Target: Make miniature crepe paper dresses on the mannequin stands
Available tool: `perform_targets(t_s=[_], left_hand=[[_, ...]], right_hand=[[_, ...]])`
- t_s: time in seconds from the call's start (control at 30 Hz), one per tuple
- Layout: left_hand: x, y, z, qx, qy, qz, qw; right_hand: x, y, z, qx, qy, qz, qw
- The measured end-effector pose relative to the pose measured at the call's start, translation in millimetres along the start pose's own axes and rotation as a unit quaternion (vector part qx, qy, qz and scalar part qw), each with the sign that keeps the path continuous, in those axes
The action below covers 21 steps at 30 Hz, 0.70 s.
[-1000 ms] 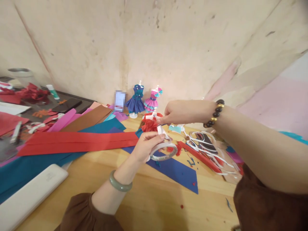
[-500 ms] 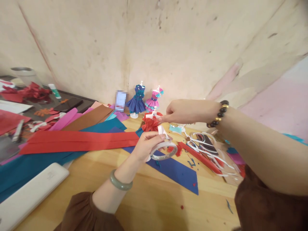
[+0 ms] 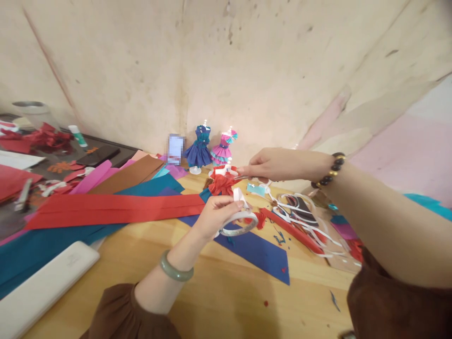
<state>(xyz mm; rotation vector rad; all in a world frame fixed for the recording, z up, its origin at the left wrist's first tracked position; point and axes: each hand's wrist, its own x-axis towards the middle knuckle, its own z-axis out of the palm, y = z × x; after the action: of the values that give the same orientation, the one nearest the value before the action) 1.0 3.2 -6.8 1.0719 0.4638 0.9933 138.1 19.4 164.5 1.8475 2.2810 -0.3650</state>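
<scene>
My left hand (image 3: 221,214) is closed on a roll of white tape (image 3: 240,230), thumb and fingers pinching its edge. A loose white end of tape (image 3: 238,197) curls up above the roll. Just behind it stands a small white mannequin (image 3: 226,172) wearing a ruffled red paper dress (image 3: 221,185). My right hand (image 3: 266,165) reaches in from the right, its fingers closed on a slim metal tool (image 3: 242,178). The tool's tip is at the right side of the red dress; its exact kind is hard to make out.
Two dressed mannequins, one in blue (image 3: 200,149) and one in pink (image 3: 222,148), stand by the wall beside a phone (image 3: 175,148). Red paper strips (image 3: 116,209) and blue paper (image 3: 261,256) lie around. A white slab-like device (image 3: 49,287) sits front left.
My right hand has drawn back slightly to the right from the red dress, and a slim metal tool now shows at its fingertips. My left hand keeps holding the tape roll.
</scene>
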Motion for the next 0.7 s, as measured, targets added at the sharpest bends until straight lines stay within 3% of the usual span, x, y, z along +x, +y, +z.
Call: perform_targets(t_s=[0.17, 0.27, 0.37, 0.5, 0.6, 0.7], left_hand=[[-0.3, 0.1, 0.3, 0.037, -0.006, 0.008, 0.999], [-3.9, 7.8, 1.5, 0.120, -0.016, 0.052, 0.991], [-10.1, 18.5, 2.0, 0.236, -0.006, 0.143, 0.961], [-17.0, 26.0, -0.1, 0.363, 0.024, 0.238, 0.901], [-17.5, 25.3, -1.6, 0.407, 0.039, 0.299, 0.862], [-15.6, 22.6, -1.0, 0.412, 0.035, 0.316, 0.854]], right_hand=[[-4.2, -9.9, -5.4, -0.040, -0.002, 0.000, 0.999], [-5.3, -16.8, -10.7, -0.040, -0.017, 0.008, 0.999], [-2.1, -15.9, -11.1, -0.036, -0.023, 0.014, 0.999], [4.1, -7.7, -7.0, -0.007, -0.031, 0.011, 0.999], [5.3, -3.6, -5.4, 0.015, -0.038, 0.010, 0.999], [3.9, -2.9, -5.5, 0.024, -0.041, 0.011, 0.999]])
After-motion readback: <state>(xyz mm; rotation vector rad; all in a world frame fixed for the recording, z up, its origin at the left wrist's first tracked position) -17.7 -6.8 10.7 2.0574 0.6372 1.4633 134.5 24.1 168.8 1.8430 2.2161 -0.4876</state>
